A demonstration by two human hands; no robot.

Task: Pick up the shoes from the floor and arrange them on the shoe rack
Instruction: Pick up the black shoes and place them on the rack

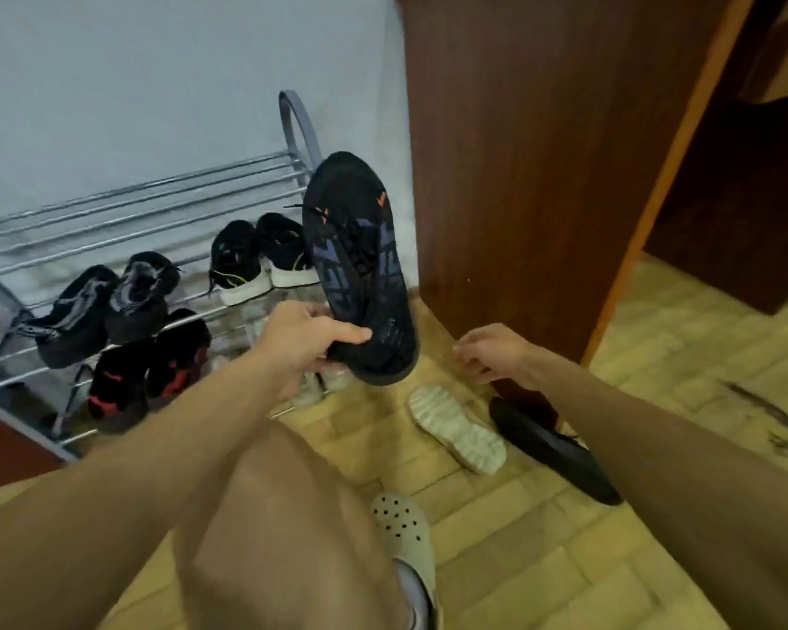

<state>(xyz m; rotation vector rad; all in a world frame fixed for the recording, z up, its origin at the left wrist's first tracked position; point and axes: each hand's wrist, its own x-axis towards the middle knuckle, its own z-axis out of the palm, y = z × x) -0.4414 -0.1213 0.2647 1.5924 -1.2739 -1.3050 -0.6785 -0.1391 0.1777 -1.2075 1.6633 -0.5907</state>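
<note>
My left hand grips the heel of a black shoe, held up with its dark blue-patterned sole facing me, toe upward, just right of the metal shoe rack. My right hand hovers empty with fingers apart, to the right of that shoe. On the floor below lie a white shoe, sole up, and a matching black shoe on its side. The rack's middle shelf holds a black-and-white pair and a black-grey pair. A black-red pair sits on the lower shelf.
A brown wooden cabinet stands right of the rack, close to the raised shoe. Pale shoes show under my left hand at the rack's lower right. My knee and a beige clog on my foot fill the foreground. The floor is light parquet.
</note>
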